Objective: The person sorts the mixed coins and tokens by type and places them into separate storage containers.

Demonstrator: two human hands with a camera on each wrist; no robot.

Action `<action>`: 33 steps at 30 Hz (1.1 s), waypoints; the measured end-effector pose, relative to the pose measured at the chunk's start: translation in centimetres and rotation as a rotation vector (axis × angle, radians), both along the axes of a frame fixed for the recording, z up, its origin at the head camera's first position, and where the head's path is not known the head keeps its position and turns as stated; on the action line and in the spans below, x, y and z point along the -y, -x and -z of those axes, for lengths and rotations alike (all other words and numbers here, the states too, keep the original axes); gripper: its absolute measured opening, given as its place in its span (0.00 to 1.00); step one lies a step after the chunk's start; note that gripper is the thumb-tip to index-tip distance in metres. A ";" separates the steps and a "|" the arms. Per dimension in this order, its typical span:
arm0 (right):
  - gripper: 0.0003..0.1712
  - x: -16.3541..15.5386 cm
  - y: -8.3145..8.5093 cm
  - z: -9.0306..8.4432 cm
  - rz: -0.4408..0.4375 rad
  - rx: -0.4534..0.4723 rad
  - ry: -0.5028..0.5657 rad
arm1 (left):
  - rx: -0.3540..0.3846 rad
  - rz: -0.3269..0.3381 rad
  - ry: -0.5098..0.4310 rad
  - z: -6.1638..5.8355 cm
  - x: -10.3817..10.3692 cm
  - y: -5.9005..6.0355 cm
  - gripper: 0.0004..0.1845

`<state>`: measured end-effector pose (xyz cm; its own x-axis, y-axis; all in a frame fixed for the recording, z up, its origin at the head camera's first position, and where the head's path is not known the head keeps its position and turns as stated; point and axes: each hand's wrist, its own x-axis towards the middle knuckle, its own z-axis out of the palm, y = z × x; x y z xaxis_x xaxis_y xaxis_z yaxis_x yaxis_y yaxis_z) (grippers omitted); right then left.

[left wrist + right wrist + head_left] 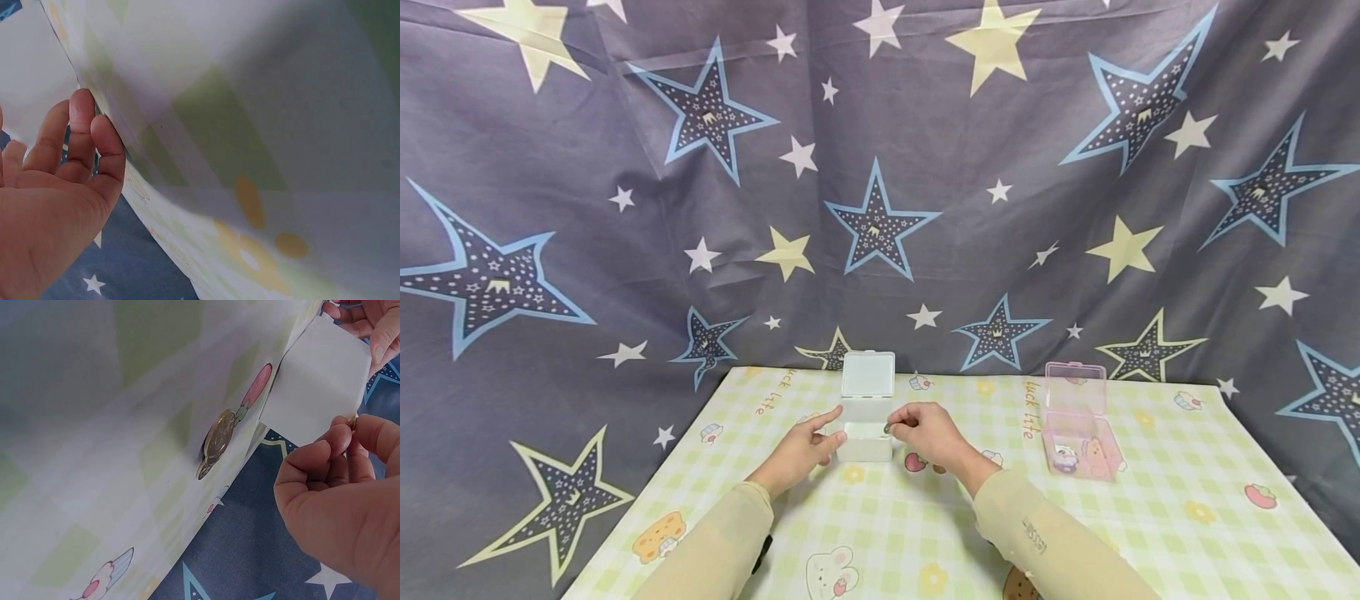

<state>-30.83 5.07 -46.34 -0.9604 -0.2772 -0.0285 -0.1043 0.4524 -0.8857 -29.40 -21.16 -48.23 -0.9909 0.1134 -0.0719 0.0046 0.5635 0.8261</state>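
Sleeved forearms lead to the left hand [801, 450], fingers relaxed, steadying the white box [866, 429] at mid-surface, while the right hand [928, 433] pinches a coin [887, 428] above its open mouth; the release wants centring first.

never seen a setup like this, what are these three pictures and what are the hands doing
No machine here: a person works with two bare hands, filmed by three cameras. The wide picture comes from a camera on the head, looking down at a checked tablecloth before a starry backdrop. The two tilted close-ups come from cameras worn on each wrist.

On the cloth stand a white box with its lid up, a pink box, also open, and a few coins lying near the white box.

The left hand rests against the white box's side, forefinger out. The right hand pinches a small thing, probably a coin, at the box's edge.
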 end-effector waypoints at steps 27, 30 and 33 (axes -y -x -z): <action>0.08 0.1 0.1 0.1 0.009 -0.005 0.018 | -0.003 -0.001 -0.010 0.3 0.1 0.1 0.33; 0.07 0.2 0.1 0.2 0.007 -0.016 0.012 | 0.001 -0.001 -0.013 0.4 0.1 0.2 0.33; 0.09 0.2 0.1 0.3 0.005 -0.012 0.012 | 0.005 -0.003 -0.015 0.4 0.1 0.2 0.33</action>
